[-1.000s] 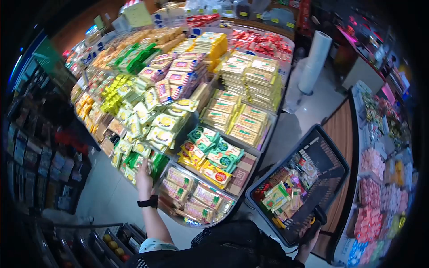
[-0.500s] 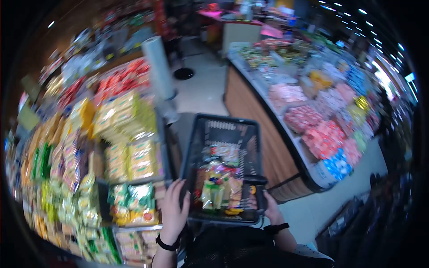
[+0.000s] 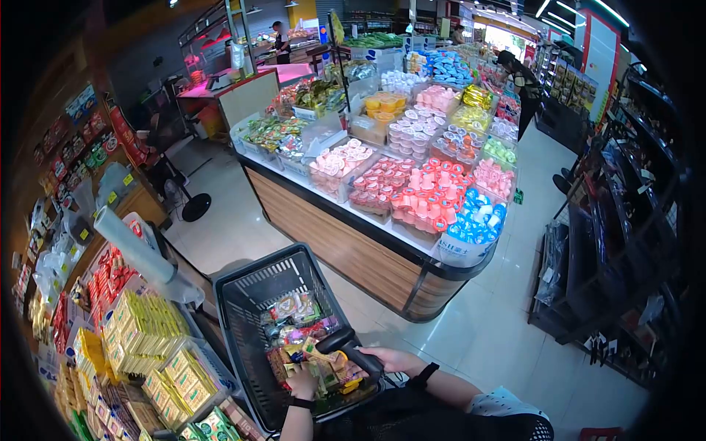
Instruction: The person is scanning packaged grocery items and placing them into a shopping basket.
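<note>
A black shopping basket (image 3: 246,334) stands in front of me with several colourful snack packets (image 3: 294,309) inside. My left hand (image 3: 301,384) reaches into its near end, fingers bent down on the packets; what they grip, if anything, is hard to make out. My right hand (image 3: 390,359) is closed round the grip of a black pistol-shaped device (image 3: 360,359). The device's head points left over the packets, above the basket's right side. An orange-yellow spot shows beside its grip. Both wrists wear black bands.
Stacked yellow packs (image 3: 147,323) and a roll of clear bags (image 3: 136,242) border the basket on the left. A wood-panelled display counter (image 3: 331,253) holds tubs of jelly cups. Dark shelving (image 3: 588,257) is at right. A person (image 3: 518,84) stands beyond the counter, another (image 3: 281,44) farther back.
The view has swung right, so the basket now appears lower and farther left. My left hand has moved from the basket's left rim onto the packets. My right hand still holds the black device.
</note>
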Available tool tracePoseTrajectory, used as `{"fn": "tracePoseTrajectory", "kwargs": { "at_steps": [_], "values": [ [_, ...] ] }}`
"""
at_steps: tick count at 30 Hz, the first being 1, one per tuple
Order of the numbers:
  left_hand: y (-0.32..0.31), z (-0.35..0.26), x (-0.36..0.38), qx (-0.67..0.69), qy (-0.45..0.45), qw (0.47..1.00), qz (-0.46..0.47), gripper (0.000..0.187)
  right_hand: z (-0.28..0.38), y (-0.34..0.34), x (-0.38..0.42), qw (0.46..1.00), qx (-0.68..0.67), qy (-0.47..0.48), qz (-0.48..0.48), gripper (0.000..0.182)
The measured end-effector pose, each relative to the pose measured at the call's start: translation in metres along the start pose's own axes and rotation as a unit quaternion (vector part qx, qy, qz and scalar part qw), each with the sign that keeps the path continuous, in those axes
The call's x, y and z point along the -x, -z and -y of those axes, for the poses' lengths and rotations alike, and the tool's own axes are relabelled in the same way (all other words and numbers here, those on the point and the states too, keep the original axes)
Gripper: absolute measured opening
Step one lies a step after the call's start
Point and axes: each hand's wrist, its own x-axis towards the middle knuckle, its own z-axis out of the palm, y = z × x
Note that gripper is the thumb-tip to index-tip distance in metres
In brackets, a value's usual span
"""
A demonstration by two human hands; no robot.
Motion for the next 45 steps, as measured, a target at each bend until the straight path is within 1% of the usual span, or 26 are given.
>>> {"fn": "tracePoseTrajectory", "kwargs": {
  "at_steps": [1,2,3,4,5,6,7,8,10,12,14,16,18,21,22,25,28,30,31,32,34,35,37,41,44,45],
  "values": [
    [0.014,-0.003,0.004,0.013,0.011,0.999,0.031,0.078,0.018,-0.024,-0.001,0.998,-0.019,-0.059,0.006,0.045],
    [0.018,-0.003,0.005,0.008,0.008,0.999,0.030,0.078,0.028,-0.036,-0.003,0.992,-0.039,-0.117,0.013,0.044],
    [0.021,-0.004,0.005,0.024,0.041,0.998,0.044,0.080,0.025,-0.030,-0.006,0.990,-0.063,-0.108,0.063,0.044],
    [0.022,-0.003,0.004,0.040,0.073,0.995,0.057,0.081,0.026,-0.030,-0.007,0.990,-0.066,-0.102,0.064,0.044],
    [-0.001,0.003,-0.009,0.027,0.077,0.997,0.016,0.083,0.028,-0.031,-0.007,0.990,-0.063,-0.112,0.056,0.043],
    [0.003,0.003,-0.010,0.023,0.076,0.997,0.015,0.083,0.031,-0.034,-0.006,0.989,-0.060,-0.123,0.048,0.043],
    [0.008,0.003,-0.009,0.033,0.076,0.996,0.027,0.082,0.044,-0.051,-0.001,0.991,-0.017,-0.133,-0.004,0.043],
    [0.013,0.002,-0.006,0.044,0.076,0.995,0.038,0.082,0.046,-0.050,-0.001,0.991,-0.017,-0.132,-0.003,0.043],
    [0.023,0.001,0.001,0.021,0.063,0.998,0.008,0.080,0.047,-0.047,-0.003,0.989,-0.015,-0.147,-0.002,0.043],
    [0.030,0.003,-0.001,0.106,0.053,0.991,0.064,0.078,0.045,-0.040,-0.008,0.988,-0.032,-0.149,0.034,0.043],
    [0.020,0.001,-0.003,0.108,0.060,0.991,0.043,0.082,0.035,-0.025,-0.016,0.978,-0.078,-0.173,0.087,0.044],
    [0.013,0.001,-0.006,0.085,0.082,0.992,0.033,0.090,0.036,-0.022,-0.017,0.973,-0.061,-0.208,0.079,0.044],
    [0.008,0.005,-0.011,0.103,0.137,0.985,0.019,0.104,0.032,-0.018,-0.021,0.969,-0.072,-0.204,0.119,0.045],
    [0.001,0.011,-0.018,0.105,0.156,0.981,0.044,0.109,0.035,-0.018,-0.019,0.959,-0.092,-0.217,0.157,0.045],
    [0.009,0.010,-0.011,0.153,0.151,0.975,0.057,0.113,0.030,-0.014,-0.019,0.962,-0.090,-0.217,0.136,0.044],
    [0.021,0.007,-0.005,0.153,0.151,0.975,0.050,0.114,0.026,-0.014,-0.019,0.966,-0.086,-0.210,0.126,0.043],
    [0.019,0.005,0.000,0.148,0.150,0.976,0.056,0.115,0.029,-0.024,-0.011,0.978,-0.041,-0.198,0.056,0.043],
    [0.015,0.009,-0.004,0.145,0.156,0.975,0.067,0.115,0.029,-0.023,-0.010,0.975,-0.092,-0.187,0.076,0.038],
    [0.015,0.011,-0.005,0.153,0.149,0.974,0.075,0.114,0.029,-0.020,-0.011,0.973,-0.094,-0.189,0.097,0.039],
    [0.017,0.012,-0.005,0.160,0.141,0.974,0.082,0.113,0.025,-0.018,-0.014,0.977,-0.068,-0.185,0.075,0.038],
    [0.017,0.010,-0.005,0.154,0.133,0.977,0.059,0.111,0.035,-0.031,-0.010,0.977,-0.063,-0.192,0.062,0.037],
    [0.012,0.012,-0.007,0.152,0.137,0.978,0.049,0.110,0.033,-0.029,-0.011,0.979,-0.064,-0.185,0.061,0.037],
    [0.006,0.017,-0.013,0.161,0.145,0.976,0.033,0.108,0.032,-0.024,-0.015,0.970,-0.088,-0.223,0.034,0.037],
    [-0.010,0.021,-0.014,0.163,0.126,0.978,-0.021,0.103,0.029,-0.023,-0.014,0.973,-0.062,-0.224,0.017,0.036],
    [-0.007,0.021,-0.016,0.164,0.131,0.978,-0.003,0.103,0.028,-0.021,-0.016,0.969,-0.071,-0.235,0.021,0.035],
    [-0.005,0.022,-0.017,0.164,0.132,0.978,0.006,0.103,0.030,-0.025,-0.014,0.971,-0.057,-0.232,-0.010,0.035]
  ]
}}
